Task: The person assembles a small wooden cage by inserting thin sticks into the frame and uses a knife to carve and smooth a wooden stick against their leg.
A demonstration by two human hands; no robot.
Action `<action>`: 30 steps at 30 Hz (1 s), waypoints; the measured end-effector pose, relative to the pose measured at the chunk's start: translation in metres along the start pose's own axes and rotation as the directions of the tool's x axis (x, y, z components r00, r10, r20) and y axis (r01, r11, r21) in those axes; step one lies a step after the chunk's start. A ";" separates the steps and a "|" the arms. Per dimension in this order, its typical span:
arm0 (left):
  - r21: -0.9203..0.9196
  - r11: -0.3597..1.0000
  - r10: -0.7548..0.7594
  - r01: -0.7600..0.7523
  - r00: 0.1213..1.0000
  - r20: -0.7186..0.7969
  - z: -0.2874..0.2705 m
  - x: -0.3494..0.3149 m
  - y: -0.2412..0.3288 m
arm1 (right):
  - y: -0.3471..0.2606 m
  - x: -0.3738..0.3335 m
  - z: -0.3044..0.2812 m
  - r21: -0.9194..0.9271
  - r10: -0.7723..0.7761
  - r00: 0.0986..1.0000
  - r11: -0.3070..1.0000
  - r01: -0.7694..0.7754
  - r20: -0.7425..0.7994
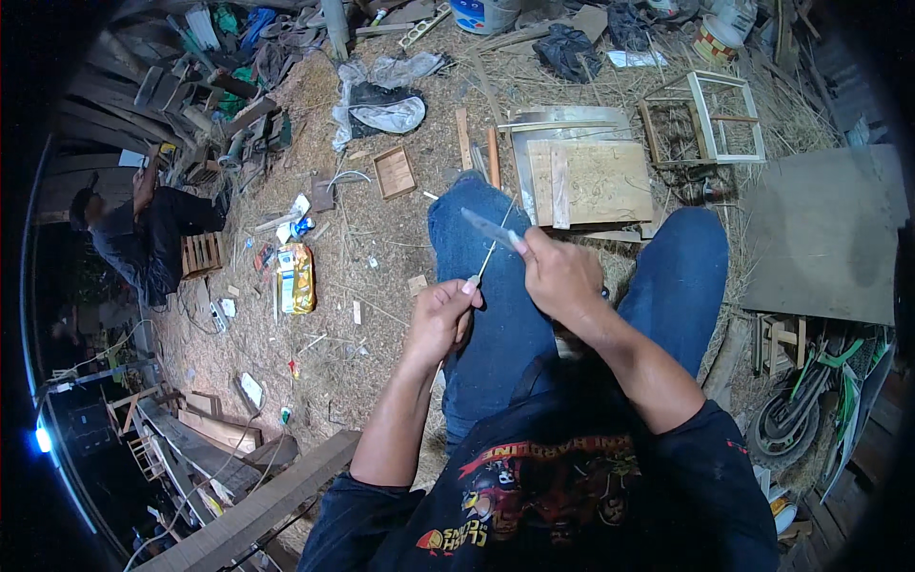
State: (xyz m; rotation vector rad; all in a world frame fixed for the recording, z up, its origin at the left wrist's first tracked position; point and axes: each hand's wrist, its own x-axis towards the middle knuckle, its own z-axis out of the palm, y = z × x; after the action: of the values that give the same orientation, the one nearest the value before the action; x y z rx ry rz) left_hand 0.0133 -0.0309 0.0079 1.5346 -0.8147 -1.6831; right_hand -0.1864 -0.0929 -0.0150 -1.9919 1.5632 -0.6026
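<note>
My right hand [560, 276] is closed round the handle of a knife [486, 226], whose pale blade points to the upper left above my left thigh. Between the thumb and fingers of my left hand [441, 319] is a thin light stick [488, 259], slanting up and to the right. Blade and stick cross in front of my left knee; whether they touch I cannot tell. The lower part of the stick is mostly hidden by my left hand.
Wooden boards [600, 181] lie beyond my knees, with a white frame [729, 116] to their right. A small wooden tray [394, 173] and a yellow packet [296, 277] rest on the littered ground. At the left sits another person [157, 229]. A wooden beam [257, 505] runs at lower left.
</note>
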 end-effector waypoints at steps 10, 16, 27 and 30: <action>-0.024 0.999 -0.023 0.024 0.999 0.032 -0.003 -0.001 0.002 | 0.001 -0.003 0.001 -0.040 -0.042 0.997 0.998 0.040 -0.058; -0.009 1.000 -0.010 0.010 0.999 0.036 -0.008 0.000 -0.005 | -0.012 -0.023 0.008 -0.041 -0.173 0.984 0.984 0.172 -0.034; -0.025 1.000 0.018 -0.016 0.997 0.069 -0.011 0.002 -0.007 | -0.017 -0.023 0.000 -0.037 -0.153 0.987 0.987 0.155 0.045; -0.025 0.999 0.032 -0.030 0.996 0.087 -0.013 0.003 -0.011 | -0.018 -0.021 0.000 -0.080 -0.071 0.996 0.994 0.076 0.056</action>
State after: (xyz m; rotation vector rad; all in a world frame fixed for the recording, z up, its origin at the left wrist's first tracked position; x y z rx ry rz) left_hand 0.0249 -0.0270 -0.0039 1.4337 -0.8563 -1.7407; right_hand -0.1778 -0.0688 -0.0039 -2.1169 1.5111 -0.5166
